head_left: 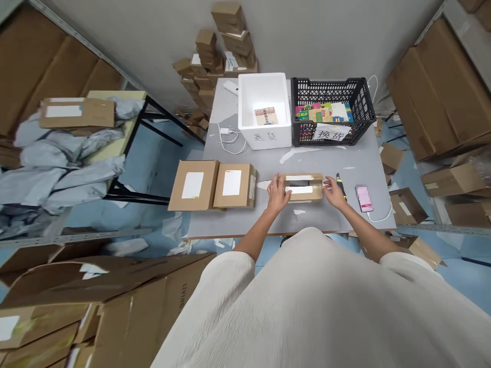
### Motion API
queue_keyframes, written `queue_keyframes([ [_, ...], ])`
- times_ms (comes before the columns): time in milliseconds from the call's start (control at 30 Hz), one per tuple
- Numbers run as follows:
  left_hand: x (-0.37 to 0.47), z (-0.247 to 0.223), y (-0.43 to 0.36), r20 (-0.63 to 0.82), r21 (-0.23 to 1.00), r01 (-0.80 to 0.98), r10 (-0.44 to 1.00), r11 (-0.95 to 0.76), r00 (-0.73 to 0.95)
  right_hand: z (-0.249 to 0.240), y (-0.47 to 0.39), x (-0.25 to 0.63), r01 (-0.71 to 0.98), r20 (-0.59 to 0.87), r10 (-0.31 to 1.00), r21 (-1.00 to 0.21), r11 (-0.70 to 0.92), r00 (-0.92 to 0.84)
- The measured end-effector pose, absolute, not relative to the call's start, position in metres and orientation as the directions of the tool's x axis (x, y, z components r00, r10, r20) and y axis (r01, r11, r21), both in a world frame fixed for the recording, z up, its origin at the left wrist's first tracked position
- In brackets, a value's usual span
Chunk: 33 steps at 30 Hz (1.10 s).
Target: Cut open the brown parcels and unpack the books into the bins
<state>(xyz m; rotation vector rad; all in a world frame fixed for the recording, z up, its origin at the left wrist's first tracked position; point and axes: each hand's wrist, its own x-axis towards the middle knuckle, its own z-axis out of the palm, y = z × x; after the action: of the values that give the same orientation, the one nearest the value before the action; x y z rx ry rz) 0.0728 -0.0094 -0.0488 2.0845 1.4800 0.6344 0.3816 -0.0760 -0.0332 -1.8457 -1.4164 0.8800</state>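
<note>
A small cardboard box [316, 190] lies near the front of the grey table, its top parted by a dark gap between two white label strips. My left hand [277, 193] rests on its left end, fingers around the edge and holding it. At the right end my right hand [333, 191] has its fingertips on the box's edge. Just beyond that hand is a black and yellow cutter [339, 183], partly hidden by it. Two closed boxes with white labels, a larger one [177, 185] and a smaller one [220, 200], stand to the left.
A white foam bin [264, 137] holding a book and a black crate [333, 122] of colourful books stand at the table's back. A phone [363, 198] on a cable lies at the right. Stacked boxes [205, 46] stand behind; grey parcels [61, 153] cover a side table.
</note>
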Motion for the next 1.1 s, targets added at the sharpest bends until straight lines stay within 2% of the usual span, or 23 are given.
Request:
queue_keyframes([
  [167,0.071,-0.058,-0.007,0.088,0.761,0.621,0.979,-0.186,0.185,-0.011,-0.057,0.375,0.525,-0.031,0.973,-0.838,-0.149,0.227],
  [300,0.073,-0.059,-0.015,0.025,0.717,0.692,0.995,-0.086,0.098,0.0,-0.031,0.375,0.666,0.036,0.991,-0.744,-0.062,0.132],
  [367,0.073,-0.055,-0.02,0.006,0.679,0.727,0.991,-0.101,0.131,0.001,-0.018,0.377,0.759,-0.01,0.999,-0.65,-0.044,0.049],
  [500,0.071,-0.042,-0.025,-0.029,0.632,0.76,0.975,-0.154,0.222,-0.006,-0.002,0.384,0.837,-0.246,0.969,-0.531,-0.133,-0.002],
  [600,0.069,-0.031,-0.025,-0.037,0.617,0.77,0.972,-0.162,0.234,-0.01,0.004,0.387,0.823,-0.323,0.946,-0.534,-0.197,0.016],
  [733,0.064,-0.014,-0.027,0.021,0.605,0.769,0.97,-0.206,0.243,-0.01,0.007,0.391,0.79,-0.325,0.946,-0.578,-0.205,0.008],
  [833,0.057,-0.002,-0.031,0.024,0.584,0.76,0.941,-0.287,0.337,-0.013,0.008,0.392,0.77,-0.303,0.953,-0.611,-0.185,-0.011],
  [933,0.046,0.005,-0.036,-0.058,0.569,0.741,0.881,-0.357,0.469,-0.018,0.007,0.388,0.784,-0.268,0.963,-0.601,-0.157,-0.013],
  [1100,0.045,0.005,-0.04,-0.169,0.482,0.694,0.721,-0.535,0.673,-0.022,0.0,0.369,0.894,-0.192,0.98,-0.427,-0.138,0.06],
])
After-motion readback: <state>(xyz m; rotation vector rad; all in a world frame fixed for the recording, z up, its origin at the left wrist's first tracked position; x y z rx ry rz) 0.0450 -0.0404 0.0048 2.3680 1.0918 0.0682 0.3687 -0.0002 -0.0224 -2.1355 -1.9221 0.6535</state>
